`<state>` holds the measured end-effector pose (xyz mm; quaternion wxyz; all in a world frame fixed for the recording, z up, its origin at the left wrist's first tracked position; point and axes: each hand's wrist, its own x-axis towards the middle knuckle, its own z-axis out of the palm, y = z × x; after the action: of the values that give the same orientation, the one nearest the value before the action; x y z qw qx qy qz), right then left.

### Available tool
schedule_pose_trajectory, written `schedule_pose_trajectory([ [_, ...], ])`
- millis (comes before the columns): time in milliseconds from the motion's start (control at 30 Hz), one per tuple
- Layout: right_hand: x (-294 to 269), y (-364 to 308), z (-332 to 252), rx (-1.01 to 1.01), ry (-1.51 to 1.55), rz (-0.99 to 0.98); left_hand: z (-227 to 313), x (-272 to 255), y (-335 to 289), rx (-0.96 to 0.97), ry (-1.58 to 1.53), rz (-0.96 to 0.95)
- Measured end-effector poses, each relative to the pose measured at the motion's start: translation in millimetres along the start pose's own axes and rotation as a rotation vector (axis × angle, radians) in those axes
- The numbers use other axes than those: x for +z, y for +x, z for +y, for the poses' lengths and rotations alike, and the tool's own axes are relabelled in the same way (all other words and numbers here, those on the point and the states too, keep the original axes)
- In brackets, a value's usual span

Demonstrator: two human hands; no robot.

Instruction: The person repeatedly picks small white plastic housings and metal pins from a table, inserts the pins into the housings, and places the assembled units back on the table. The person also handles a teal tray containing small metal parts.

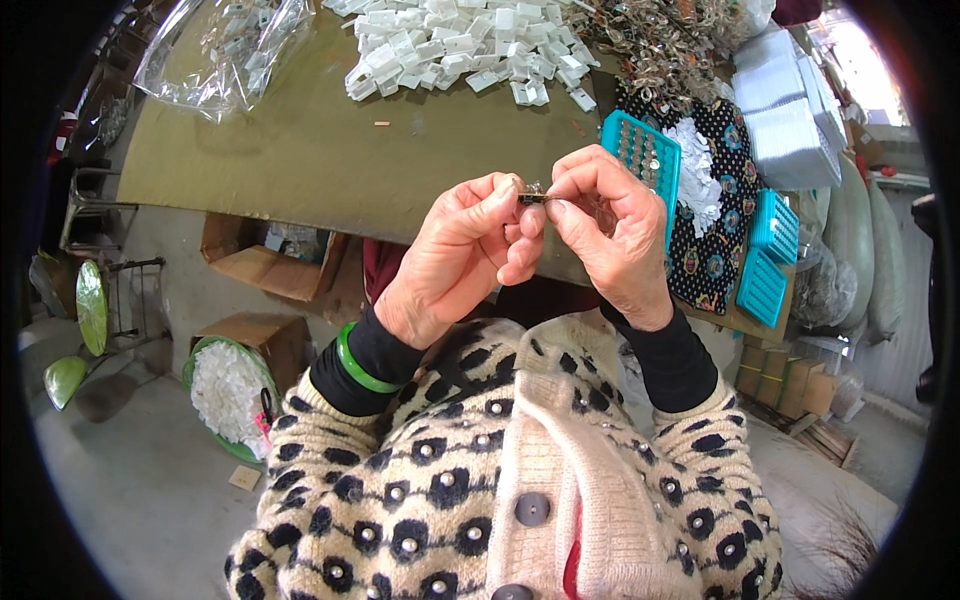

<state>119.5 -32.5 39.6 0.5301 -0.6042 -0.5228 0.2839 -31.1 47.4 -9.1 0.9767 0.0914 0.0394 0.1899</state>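
My left hand [462, 255] and my right hand [608, 232] meet in front of my chest, above the near edge of an olive-green table [290, 150]. Both pinch one small metal clip piece [532, 195] between thumb and fingertips. A green bangle [358, 365] sits on my left wrist. Farther back on the table lie a heap of small white plastic parts [450, 45] and a tangle of small metal clips [665, 40].
A teal plastic tray [640, 150] leans by my right hand, with more teal trays [770, 250] and white pieces on a black patterned cloth [715, 215]. A clear plastic bag [215, 50] lies far left. Cardboard boxes [265, 262] and a green basin of white parts [228, 392] stand on the floor.
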Motion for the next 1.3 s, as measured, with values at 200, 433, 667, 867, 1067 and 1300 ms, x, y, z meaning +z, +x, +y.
schedule_pose_trajectory([
  [200,0.7,0.5,-1.7,0.024,-0.071,-0.019,-0.3,-4.4,-0.2,-0.024,-0.034,-0.002],
  [433,1.3,2.8,1.3,0.015,0.025,-0.026,-0.4,-4.7,-0.3,-0.009,-0.019,-0.010],
  [667,3.7,-1.8,-0.7,0.065,0.070,0.040,-3.1,6.4,0.2,0.046,0.058,0.017],
  [867,4.2,-2.3,0.6,0.278,0.468,0.049,1.1,8.5,-2.9,0.099,0.133,0.015],
  [1067,1.4,-10.3,-13.0,-0.098,-0.208,0.012,8.9,10.0,-6.4,0.075,0.139,0.056],
  [1300,1.0,-10.5,-12.4,-0.521,-0.450,-0.043,4.2,10.0,-8.5,-0.110,0.015,-0.041],
])
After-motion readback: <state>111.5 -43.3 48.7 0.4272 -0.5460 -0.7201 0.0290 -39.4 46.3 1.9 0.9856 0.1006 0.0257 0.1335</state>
